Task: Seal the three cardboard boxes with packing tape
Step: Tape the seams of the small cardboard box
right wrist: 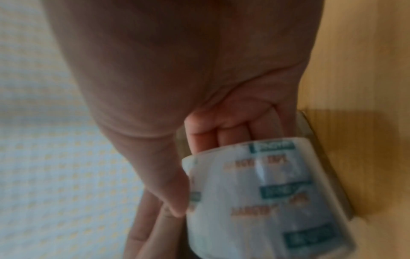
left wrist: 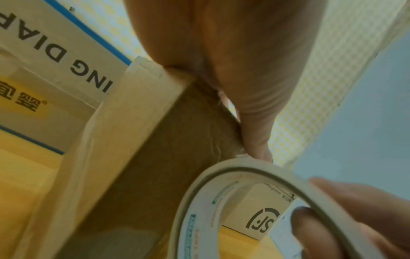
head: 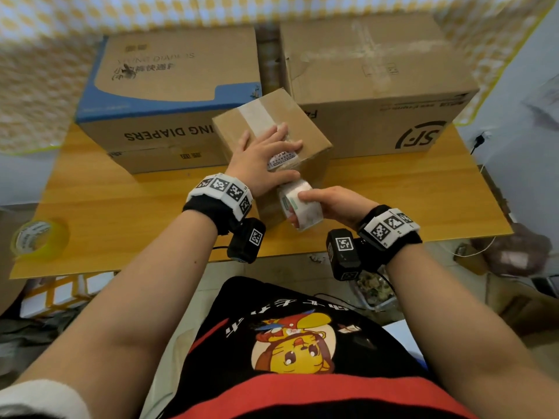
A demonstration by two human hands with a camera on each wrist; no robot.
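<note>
- Room: yellow-and-white dotted wall covering at back, pale blue wall on the right; wooden desk (head: 121,207) carries the boxes
- Back L: big diaper box (head: 169,95) w/ blue trim, flaps closed, "DIAPERS" printed on its near side
- Back R: large SF box (head: 378,86), closed, old tape marks crossing on top; narrow gap between the two big boxes
- Front centre: small box (head: 305,122), just in front of that gap, turned at an angle; a pale tape strip (head: 257,113) runs across its top
- Left hand (head: 266,158): fingers straight and spread, palm flat on top of small box, pressing over the tape strip; thumb lies along the near top edge
- Right hand (head: 329,204): holds the tape roll (head: 298,207) against the near side of the small box, just under the left hand; thumb on the outside of the roll, fingers (right wrist: 221,133) hooked through the core
- Roll is whitish w/ green and orange print; right wrist view blurred, print not readable
- Left wrist view: SF logo shows through the roll's core
- 2nd roll, yellow tape roll (head: 37,238), lies flat at far L desk edge, well apart from the boxes
</note>
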